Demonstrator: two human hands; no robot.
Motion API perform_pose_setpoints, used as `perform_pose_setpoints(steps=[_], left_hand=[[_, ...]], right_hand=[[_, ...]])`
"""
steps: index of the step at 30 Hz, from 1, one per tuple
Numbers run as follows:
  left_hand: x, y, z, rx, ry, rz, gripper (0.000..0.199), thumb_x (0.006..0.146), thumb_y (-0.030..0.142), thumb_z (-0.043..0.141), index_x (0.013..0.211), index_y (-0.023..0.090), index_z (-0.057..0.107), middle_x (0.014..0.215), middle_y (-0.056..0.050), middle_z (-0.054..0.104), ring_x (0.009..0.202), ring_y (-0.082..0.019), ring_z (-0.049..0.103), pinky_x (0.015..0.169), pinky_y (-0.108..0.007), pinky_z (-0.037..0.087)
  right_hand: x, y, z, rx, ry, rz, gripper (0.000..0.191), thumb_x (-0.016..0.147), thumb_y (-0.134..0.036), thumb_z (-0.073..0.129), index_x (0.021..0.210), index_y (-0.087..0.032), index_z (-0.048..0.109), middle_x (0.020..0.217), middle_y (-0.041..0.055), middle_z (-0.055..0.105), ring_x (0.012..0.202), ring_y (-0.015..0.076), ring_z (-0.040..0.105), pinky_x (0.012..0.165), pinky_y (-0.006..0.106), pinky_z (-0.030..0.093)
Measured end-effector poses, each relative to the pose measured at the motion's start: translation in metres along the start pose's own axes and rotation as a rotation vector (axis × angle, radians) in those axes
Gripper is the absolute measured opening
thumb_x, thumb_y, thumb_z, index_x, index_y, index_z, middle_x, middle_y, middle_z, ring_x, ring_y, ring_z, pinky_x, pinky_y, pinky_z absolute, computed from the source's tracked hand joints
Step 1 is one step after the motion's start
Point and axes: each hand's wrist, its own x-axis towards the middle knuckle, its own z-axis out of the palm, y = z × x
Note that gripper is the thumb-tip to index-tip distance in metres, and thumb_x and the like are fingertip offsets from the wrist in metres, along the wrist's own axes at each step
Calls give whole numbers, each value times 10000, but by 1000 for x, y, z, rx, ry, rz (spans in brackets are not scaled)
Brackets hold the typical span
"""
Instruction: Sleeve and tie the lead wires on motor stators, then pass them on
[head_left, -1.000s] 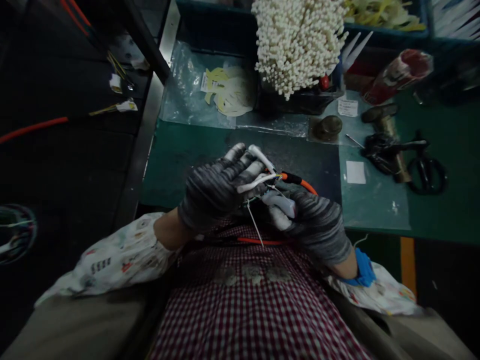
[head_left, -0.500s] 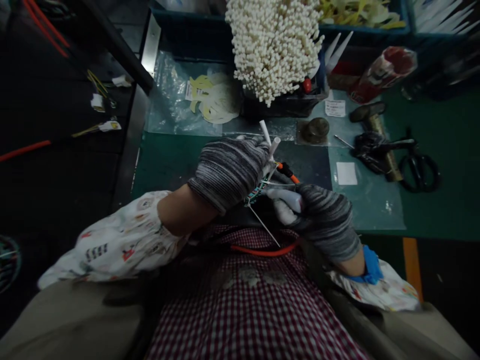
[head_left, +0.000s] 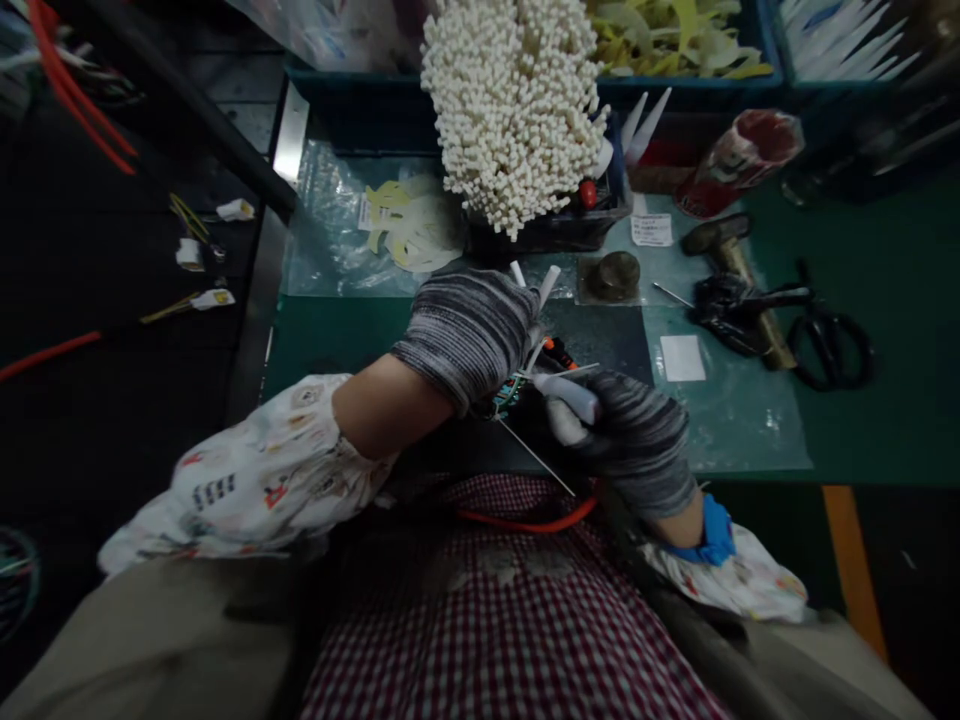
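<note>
My left hand [head_left: 472, 335], in a grey striped knit glove, is closed at the wires of a dark part with teal windings [head_left: 510, 397], which looks like a motor stator. Two white tubes [head_left: 550, 285] stick up past its fingers. My right hand [head_left: 637, 435], gloved alike, is wrapped round a white tapered plastic tool [head_left: 570, 397], its narrow end pointing at the wires. A thin white cord [head_left: 536, 458] trails from the windings toward my lap. Beside the tool lies an orange and black cable [head_left: 559, 352]. My fingers hide much of the wires.
Behind my hands a bundle of white thin tubes [head_left: 517, 120] sits in a black box. A hammer [head_left: 742, 280], scissors [head_left: 829, 340], a red can [head_left: 739, 165] and a round metal weight [head_left: 615, 275] are on the right. Yellow insulation pieces [head_left: 416, 225] lie on plastic sheeting at the left.
The whole view has shifted a little. The white tool's tip has come closer to the wires by my left hand, and the two hands are nearer each other.
</note>
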Motion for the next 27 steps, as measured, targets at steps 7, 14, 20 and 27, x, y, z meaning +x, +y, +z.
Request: perform_pose_setpoints(steps=[7,14,20,27], left_hand=[[-22,-23,33,-278,239,55,365,1118,429,538,1249,178,770,1271,-158,775,1003,-323,781,920,-447,655],[-75,-31,77,-92,407,104,770,948,534,811,1581,166,569,1619,-260,593,1493,-551,544,1139,-714,515],[-71,-35,94,-94,491,66,747,996,547,729,1606,157,545,1579,-246,626,1464,-472,579,1175,-607,488],[-63,-41,93,-104,477,122,661,1059,529,623,1592,141,575,1563,-223,646,1442,-443,586,1179,-599,488]], right_hand=[[26,39,-24,131,239,172,292,1015,-431,671,1223,-267,792,1168,74,859,1095,305,813,966,481,683],[125,90,0,141,403,56,414,1029,-285,563,1427,-214,652,1502,133,721,1427,270,669,1259,506,521],[95,69,-3,24,546,-27,574,1048,-373,534,1602,-225,501,1646,163,561,1516,330,572,1291,581,467],[19,-8,-5,-246,-107,-282,358,1046,-515,638,848,-262,796,676,42,752,595,229,703,595,341,530]])
